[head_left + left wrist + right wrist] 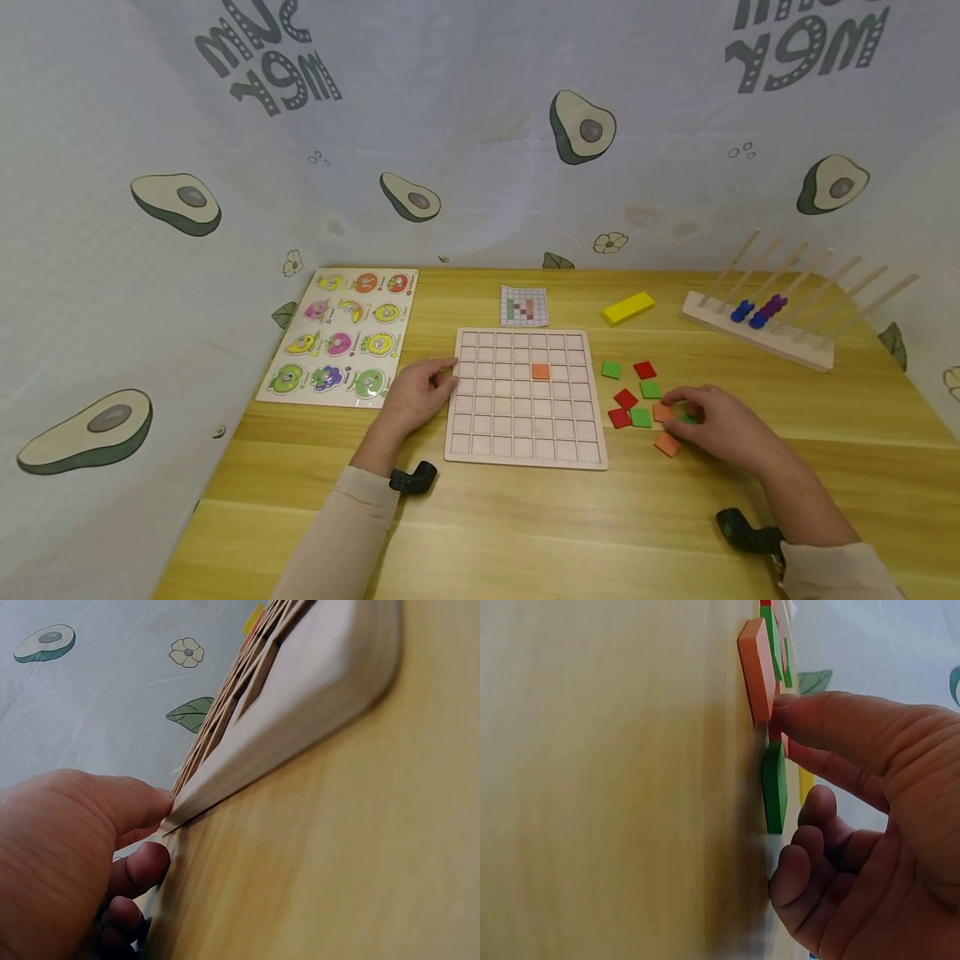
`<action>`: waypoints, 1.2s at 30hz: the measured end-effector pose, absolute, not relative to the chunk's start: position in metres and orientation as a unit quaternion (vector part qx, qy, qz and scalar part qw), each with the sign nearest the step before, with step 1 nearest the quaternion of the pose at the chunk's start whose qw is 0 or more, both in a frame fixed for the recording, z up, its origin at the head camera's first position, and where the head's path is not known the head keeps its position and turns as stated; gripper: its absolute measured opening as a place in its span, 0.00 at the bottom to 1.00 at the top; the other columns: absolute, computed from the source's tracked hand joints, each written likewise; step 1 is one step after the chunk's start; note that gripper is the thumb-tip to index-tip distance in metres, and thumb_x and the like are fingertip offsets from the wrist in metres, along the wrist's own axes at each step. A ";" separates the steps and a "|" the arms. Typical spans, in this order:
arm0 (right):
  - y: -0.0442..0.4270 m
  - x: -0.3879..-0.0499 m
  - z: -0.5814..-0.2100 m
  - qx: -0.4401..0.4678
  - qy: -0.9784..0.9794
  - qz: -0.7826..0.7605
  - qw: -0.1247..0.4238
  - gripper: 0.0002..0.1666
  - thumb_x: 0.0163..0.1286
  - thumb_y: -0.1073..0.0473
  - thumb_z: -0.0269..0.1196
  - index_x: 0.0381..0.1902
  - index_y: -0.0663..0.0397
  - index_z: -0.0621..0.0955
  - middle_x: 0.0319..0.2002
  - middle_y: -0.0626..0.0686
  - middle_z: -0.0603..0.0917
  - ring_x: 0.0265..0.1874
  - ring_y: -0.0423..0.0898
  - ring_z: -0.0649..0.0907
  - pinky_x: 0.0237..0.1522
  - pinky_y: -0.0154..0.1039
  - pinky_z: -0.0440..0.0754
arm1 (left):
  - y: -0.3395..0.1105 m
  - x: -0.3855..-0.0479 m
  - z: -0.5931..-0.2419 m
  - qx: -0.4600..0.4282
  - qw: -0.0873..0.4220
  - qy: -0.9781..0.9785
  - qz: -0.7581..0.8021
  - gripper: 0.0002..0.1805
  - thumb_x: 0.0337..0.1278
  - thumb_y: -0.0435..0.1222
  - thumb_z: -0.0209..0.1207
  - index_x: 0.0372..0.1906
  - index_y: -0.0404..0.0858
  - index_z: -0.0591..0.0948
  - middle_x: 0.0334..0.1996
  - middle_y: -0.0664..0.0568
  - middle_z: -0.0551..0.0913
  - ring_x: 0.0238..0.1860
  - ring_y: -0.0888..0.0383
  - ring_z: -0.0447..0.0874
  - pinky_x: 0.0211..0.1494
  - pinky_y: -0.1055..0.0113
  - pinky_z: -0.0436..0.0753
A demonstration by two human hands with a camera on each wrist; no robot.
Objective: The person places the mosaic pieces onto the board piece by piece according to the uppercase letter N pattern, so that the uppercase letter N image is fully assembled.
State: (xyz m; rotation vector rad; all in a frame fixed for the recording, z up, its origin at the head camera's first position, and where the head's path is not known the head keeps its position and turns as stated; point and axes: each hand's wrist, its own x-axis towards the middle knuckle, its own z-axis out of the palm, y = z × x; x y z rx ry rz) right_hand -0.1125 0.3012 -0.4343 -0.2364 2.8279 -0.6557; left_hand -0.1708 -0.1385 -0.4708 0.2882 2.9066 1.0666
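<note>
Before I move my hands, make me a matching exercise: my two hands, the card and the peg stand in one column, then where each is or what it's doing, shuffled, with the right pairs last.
1. Left hand
2. Right hand
3. Card
4. Peg stand

A. Just beyond the grid's far edge
B. Pinching an orange tile
C. Bearing blue and purple beads
D. Touching the grid's left edge

Pairs: 1-D, 2-B, 3-A, 4-C.

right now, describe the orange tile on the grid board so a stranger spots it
On the wooden table, find the square grid board the left hand touches. In its third row down, fifth cell from the left, lies the orange tile, the only tile on the board.
</note>
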 end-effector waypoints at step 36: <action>0.263 -0.116 -0.420 -0.081 0.959 -0.259 0.081 0.19 0.69 0.53 0.69 0.53 0.57 0.84 0.31 0.49 0.74 0.30 0.44 0.71 0.28 0.36 0.66 | -0.138 -0.171 -0.472 0.095 0.009 0.935 0.343 0.19 0.68 0.42 0.63 0.61 0.45 0.85 0.29 0.56 0.80 0.30 0.61 0.73 0.37 0.66 0.74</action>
